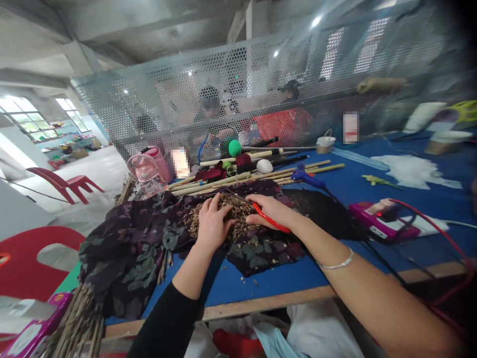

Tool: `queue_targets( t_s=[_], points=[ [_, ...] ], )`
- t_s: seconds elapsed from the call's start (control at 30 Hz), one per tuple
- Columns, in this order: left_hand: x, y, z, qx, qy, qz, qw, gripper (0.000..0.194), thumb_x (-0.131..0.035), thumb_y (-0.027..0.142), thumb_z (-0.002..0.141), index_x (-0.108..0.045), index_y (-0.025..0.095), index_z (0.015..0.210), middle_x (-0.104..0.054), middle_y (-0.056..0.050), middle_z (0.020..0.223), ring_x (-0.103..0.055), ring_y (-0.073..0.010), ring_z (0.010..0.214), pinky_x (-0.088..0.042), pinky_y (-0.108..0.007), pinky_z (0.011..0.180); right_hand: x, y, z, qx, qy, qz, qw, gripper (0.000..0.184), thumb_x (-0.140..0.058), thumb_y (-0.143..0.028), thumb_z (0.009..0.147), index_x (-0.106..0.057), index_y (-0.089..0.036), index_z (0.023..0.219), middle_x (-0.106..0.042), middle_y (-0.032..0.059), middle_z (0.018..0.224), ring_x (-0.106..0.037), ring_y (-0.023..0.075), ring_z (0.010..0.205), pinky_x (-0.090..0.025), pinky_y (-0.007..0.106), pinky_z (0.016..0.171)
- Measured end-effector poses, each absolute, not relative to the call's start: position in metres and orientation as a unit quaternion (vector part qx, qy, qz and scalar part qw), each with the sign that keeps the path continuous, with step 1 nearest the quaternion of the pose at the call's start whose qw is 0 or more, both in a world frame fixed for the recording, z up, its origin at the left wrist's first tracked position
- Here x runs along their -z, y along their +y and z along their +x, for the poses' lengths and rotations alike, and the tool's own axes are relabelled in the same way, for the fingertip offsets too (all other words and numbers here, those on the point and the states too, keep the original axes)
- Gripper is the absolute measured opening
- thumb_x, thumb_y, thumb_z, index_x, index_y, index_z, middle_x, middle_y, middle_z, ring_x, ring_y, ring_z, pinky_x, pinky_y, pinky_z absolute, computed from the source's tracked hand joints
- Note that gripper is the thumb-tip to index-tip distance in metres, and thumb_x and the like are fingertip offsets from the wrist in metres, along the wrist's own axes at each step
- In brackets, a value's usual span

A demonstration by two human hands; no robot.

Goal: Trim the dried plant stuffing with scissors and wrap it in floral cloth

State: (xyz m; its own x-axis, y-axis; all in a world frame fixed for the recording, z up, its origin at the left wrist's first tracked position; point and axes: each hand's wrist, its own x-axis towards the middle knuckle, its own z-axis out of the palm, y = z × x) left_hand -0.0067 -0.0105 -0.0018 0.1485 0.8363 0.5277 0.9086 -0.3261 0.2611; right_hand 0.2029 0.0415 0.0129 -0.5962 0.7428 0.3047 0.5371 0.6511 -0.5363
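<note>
Two hands (214, 222) (269, 208), one red-handled tool (271, 222)

The chopped pile (242, 228) is reachable from the near side, between the forearms (196, 266), over the front strip of the blue desk (242, 292). A left hand (213, 221) and a right hand (275, 208) with red-handled scissors (266, 217) block its flanks. Behind, canes (188, 189) and a glue gun (310, 179) bar low entry; rightward, a power strip (374, 223) trails red cable (421, 214). A perforated screen (156, 99) bounds the rear, its right end too blurred to judge from here.

Top R dark, prob. blurred
</note>
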Motion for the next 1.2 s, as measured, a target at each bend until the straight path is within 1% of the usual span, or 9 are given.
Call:
queue_targets(
  t_s=[0.1, 0.2, 0.3, 0.43, 0.63, 0.7, 0.87, 1.03, 1.2],
  points=[
    [0.008, 0.0, -0.014, 0.328, -0.598, -0.731, 0.018, 0.023, -0.059, 0.018, 0.077, -0.068, 0.021, 0.099, -0.065, -0.007, 0.106, -0.057, -0.0212, 0.1, -0.044, -0.035, 0.09, -0.014, 0.043, 0.203, -0.18, -0.867, -0.377, 0.273, 0.063, -0.059, -0.058, 0.07, -0.053, -0.014, 0.116, -0.06, 0.0134, 0.11, -0.058, 0.0262, 0.096, -0.044, 0.035, 0.084],
    [0.011, 0.006, -0.024, 0.36, -0.617, -0.699, -0.014, 0.022, -0.058, 0.014, 0.077, -0.069, 0.019, 0.096, -0.07, -0.006, 0.095, -0.063, -0.0186, 0.089, -0.047, -0.031, 0.086, -0.016, 0.045, 0.206, -0.163, -0.859, -0.388, 0.291, 0.061, -0.056, -0.061, 0.071, -0.054, -0.015, 0.112, -0.062, 0.0093, 0.092, -0.058, 0.0224, 0.081, -0.045, 0.031, 0.073],
    [0.007, 0.005, -0.026, 0.366, -0.622, -0.692, -0.016, 0.023, -0.056, 0.016, 0.078, -0.069, 0.019, 0.097, -0.07, -0.006, 0.096, -0.064, -0.019, 0.09, -0.047, -0.032, 0.086, -0.019, 0.046, 0.212, -0.142, -0.851, -0.408, 0.298, 0.06, -0.054, -0.063, 0.072, -0.056, -0.014, 0.107, -0.057, 0.0039, 0.074, -0.053, 0.0177, 0.066, -0.041, 0.027, 0.061],
    [-0.006, 0.001, -0.008, 0.315, -0.581, -0.749, 0.041, 0.029, -0.053, 0.016, 0.077, -0.066, 0.018, 0.102, -0.065, -0.009, 0.108, -0.056, -0.0216, 0.103, -0.042, -0.036, 0.093, -0.023, 0.047, 0.219, -0.149, -0.842, -0.424, 0.298, 0.057, -0.054, -0.061, 0.073, -0.055, -0.014, 0.106, -0.053, -0.0004, 0.065, -0.047, 0.0139, 0.058, -0.037, 0.024, 0.056],
    [-0.011, 0.017, 0.042, 0.138, -0.512, -0.843, 0.091, 0.039, -0.057, 0.037, 0.076, -0.06, 0.02, 0.112, -0.052, -0.011, 0.128, -0.038, -0.0322, 0.122, -0.024, -0.055, 0.103, -0.024, 0.049, 0.221, -0.189, -0.835, -0.403, 0.324, 0.052, -0.057, -0.057, 0.073, -0.055, -0.015, 0.104, -0.06, 0.0028, 0.075, -0.052, 0.015, 0.066, -0.04, 0.024, 0.062],
    [-0.007, 0.029, 0.054, 0.092, -0.496, -0.859, 0.089, 0.046, -0.055, 0.039, 0.078, -0.056, 0.018, 0.118, -0.049, -0.014, 0.131, -0.037, -0.0346, 0.123, -0.024, -0.058, 0.101, -0.023, 0.049, 0.221, -0.209, -0.835, -0.395, 0.322, 0.05, -0.058, -0.055, 0.073, -0.055, -0.016, 0.104, -0.062, 0.0037, 0.081, -0.054, 0.0158, 0.069, -0.041, 0.024, 0.064],
    [-0.015, 0.051, 0.05, 0.014, -0.464, -0.884, 0.047, 0.03, -0.041, 0.015, 0.085, -0.065, 0.017, 0.103, -0.066, -0.013, 0.103, -0.059, -0.0242, 0.097, -0.043, -0.038, 0.086, -0.022, 0.049, 0.22, -0.191, -0.843, -0.407, 0.295, 0.056, -0.058, -0.057, 0.072, -0.055, -0.015, 0.108, -0.062, 0.0051, 0.082, -0.055, 0.0171, 0.069, -0.042, 0.026, 0.064],
    [-0.031, 0.044, 0.004, 0.14, -0.474, -0.869, 0.022, 0.03, -0.05, 0.018, 0.081, -0.065, 0.021, 0.107, -0.068, -0.008, 0.103, -0.062, -0.0219, 0.096, -0.044, -0.031, 0.086, -0.019, 0.05, 0.218, -0.161, -0.849, -0.415, 0.285, 0.055, -0.055, -0.058, 0.074, -0.056, -0.015, 0.109, -0.061, 0.0052, 0.08, -0.053, 0.0172, 0.068, -0.041, 0.026, 0.063],
    [-0.015, 0.021, -0.033, 0.327, -0.546, -0.77, -0.035, 0.034, -0.046, 0.014, 0.08, -0.066, 0.022, 0.107, -0.069, -0.004, 0.104, -0.062, -0.0196, 0.098, -0.045, -0.029, 0.088, -0.017, 0.048, 0.212, -0.162, -0.851, -0.416, 0.277, 0.055, -0.055, -0.06, 0.073, -0.057, -0.015, 0.106, -0.06, 0.0043, 0.077, -0.053, 0.0164, 0.067, -0.04, 0.025, 0.062]
  ],
)
